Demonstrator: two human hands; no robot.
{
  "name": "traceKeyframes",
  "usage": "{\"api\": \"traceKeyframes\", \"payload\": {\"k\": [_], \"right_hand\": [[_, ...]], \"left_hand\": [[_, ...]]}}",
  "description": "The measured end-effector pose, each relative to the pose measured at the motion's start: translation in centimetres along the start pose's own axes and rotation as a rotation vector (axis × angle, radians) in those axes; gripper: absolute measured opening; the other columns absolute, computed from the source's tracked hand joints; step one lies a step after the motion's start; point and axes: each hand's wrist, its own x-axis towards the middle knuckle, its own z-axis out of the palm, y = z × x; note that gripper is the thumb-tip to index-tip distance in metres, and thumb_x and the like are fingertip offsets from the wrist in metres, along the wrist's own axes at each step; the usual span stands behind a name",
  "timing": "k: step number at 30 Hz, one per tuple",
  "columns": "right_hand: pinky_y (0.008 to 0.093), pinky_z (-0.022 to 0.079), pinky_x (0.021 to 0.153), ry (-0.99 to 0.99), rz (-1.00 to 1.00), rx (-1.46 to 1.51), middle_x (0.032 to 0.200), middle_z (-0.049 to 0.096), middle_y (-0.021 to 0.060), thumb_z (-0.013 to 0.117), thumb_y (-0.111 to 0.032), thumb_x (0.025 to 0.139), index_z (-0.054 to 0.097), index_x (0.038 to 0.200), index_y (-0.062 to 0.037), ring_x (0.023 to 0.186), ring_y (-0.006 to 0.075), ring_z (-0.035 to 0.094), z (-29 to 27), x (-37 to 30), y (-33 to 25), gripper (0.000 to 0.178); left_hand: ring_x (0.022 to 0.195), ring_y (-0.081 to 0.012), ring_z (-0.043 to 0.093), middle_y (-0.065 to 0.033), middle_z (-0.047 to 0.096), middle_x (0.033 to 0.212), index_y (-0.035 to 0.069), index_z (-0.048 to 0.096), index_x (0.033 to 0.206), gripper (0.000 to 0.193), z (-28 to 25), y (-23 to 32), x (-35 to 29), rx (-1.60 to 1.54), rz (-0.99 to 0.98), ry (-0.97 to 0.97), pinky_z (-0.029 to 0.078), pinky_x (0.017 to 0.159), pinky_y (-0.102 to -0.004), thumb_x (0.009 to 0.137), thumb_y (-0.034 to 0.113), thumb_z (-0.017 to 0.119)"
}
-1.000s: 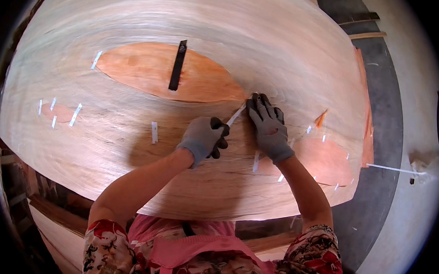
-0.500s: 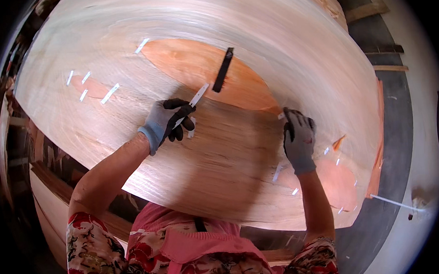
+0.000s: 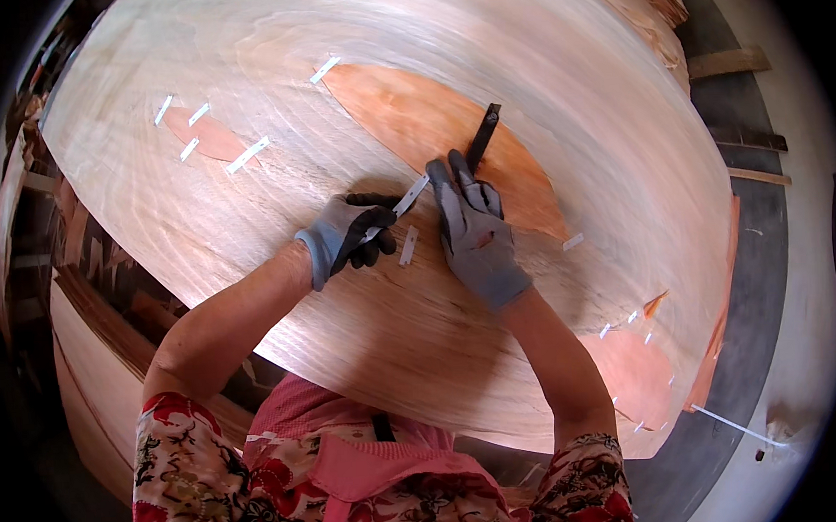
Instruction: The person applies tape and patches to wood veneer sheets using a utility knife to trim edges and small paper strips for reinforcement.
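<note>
A broad sheet of pale wood veneer [image 3: 374, 328] lies in front of me. Set in it is a long, pointed orange veneer patch [image 3: 402, 103], with white tape pieces [image 3: 326, 69] at its tips. My left hand [image 3: 356, 231], in a grey and black glove, is closed around a strip of white perforated tape [image 3: 411, 196] whose free end points toward the patch. My right hand [image 3: 473, 231], gloved alike, lies over the patch's near edge. Its fingers are stretched out beside the tape end; its thumb is hidden. A black bar-shaped tool [image 3: 484, 135] lies on the patch, its lower end behind my right fingers.
A short tape piece [image 3: 408, 246] sits between my hands. A small taped patch [image 3: 209, 135] is at the left, a rounder pink patch [image 3: 633, 373] at lower right, near an orange sliver [image 3: 656, 304]. Stacked sheets [image 3: 94, 322] and wooden battens [image 3: 728, 62] flank the veneer.
My right hand has left the patch's right tip, where a tape piece now shows, and moved left beside the strip. My left hand still holds the strip. The whole view has shifted.
</note>
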Motion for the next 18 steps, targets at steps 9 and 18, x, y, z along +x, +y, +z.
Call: {"api": "traceKeyframes", "payload": {"k": [9, 18], "right_hand": [[0.0491, 0.028, 0.115, -0.019, -0.133, -0.158, 0.150, 0.042, 0.0129, 0.049, -0.010, 0.092, 0.052, 0.136, -0.0108, 0.145, 0.0336, 0.033, 2.0, 0.4, 0.0, 0.044], [0.0493, 0.033, 0.110, 0.077, 0.191, 0.202, 0.143, 0.050, 0.0172, 0.060, -0.011, 0.089, 0.047, 0.143, -0.0105, 0.138, 0.0341, 0.043, -2.4, 1.8, 1.9, 0.056]], "left_hand": [[0.048, -0.0159, 0.062, -0.0092, 0.066, 0.065, 0.001, 0.070, 0.098, 0.020, -1.4, 1.6, 0.1, 1.117, 0.472, 0.206, 0.045, 0.040, -0.0300, 0.095, 0.021, 0.065], [0.043, -0.0117, 0.051, -0.0060, 0.063, 0.064, 0.010, 0.069, 0.100, 0.029, 0.1, 9.0, 4.9, 0.301, 0.224, 0.051, 0.034, 0.039, -0.0243, 0.092, 0.038, 0.069]]}}
